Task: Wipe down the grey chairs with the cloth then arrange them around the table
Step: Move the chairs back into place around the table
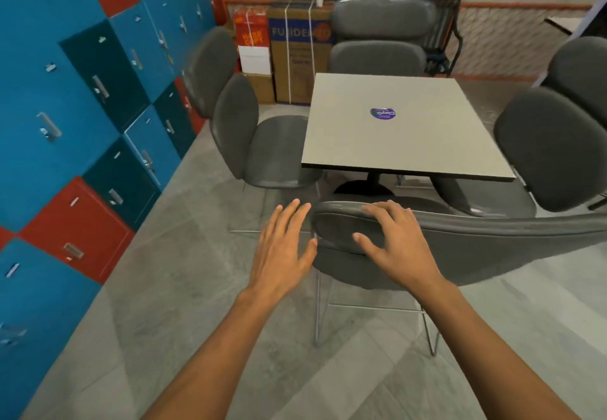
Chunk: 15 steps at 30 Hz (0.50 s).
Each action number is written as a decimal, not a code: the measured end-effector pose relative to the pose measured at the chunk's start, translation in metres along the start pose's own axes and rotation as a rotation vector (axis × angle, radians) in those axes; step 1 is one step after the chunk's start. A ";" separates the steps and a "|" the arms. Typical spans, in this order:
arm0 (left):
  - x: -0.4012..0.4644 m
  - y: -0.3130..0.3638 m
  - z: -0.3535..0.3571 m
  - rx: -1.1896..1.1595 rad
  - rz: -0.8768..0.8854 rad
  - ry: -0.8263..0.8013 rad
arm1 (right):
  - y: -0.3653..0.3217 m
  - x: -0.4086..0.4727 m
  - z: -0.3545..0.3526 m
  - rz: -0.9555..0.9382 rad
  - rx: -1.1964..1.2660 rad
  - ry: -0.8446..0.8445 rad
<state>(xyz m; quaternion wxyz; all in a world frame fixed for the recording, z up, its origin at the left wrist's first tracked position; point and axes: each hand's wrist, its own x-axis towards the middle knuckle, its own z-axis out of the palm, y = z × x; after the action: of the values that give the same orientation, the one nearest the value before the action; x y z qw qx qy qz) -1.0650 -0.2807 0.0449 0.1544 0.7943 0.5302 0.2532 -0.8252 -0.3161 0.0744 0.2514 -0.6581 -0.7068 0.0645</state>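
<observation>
Grey chairs (262,143) ring the table (394,124); cardboard boxes (295,58) behind

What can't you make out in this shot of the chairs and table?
From the head view:
- The cloth: not in view; neither the left hand nor the right hand holds one.
- The near chair: its right end is cut off by the frame edge and its seat is hidden under the backrest.
- The table sticker: lettering too small to read.
- The far chair: legs hidden behind the table.
</observation>
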 end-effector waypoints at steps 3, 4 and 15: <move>-0.008 -0.029 -0.030 -0.011 -0.075 0.023 | -0.035 0.010 0.022 -0.047 0.092 -0.020; -0.010 -0.039 -0.038 -0.005 -0.090 0.032 | -0.045 0.013 0.031 -0.051 0.120 -0.036; -0.004 -0.142 -0.084 0.055 -0.330 0.096 | -0.134 0.091 0.112 -0.106 0.302 -0.175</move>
<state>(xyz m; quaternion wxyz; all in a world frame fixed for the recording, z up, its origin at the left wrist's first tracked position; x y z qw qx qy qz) -1.2221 -0.2314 0.0403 0.1469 0.6873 0.6669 0.2474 -0.9956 -0.2186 0.0589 0.2880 -0.5666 -0.7418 0.2137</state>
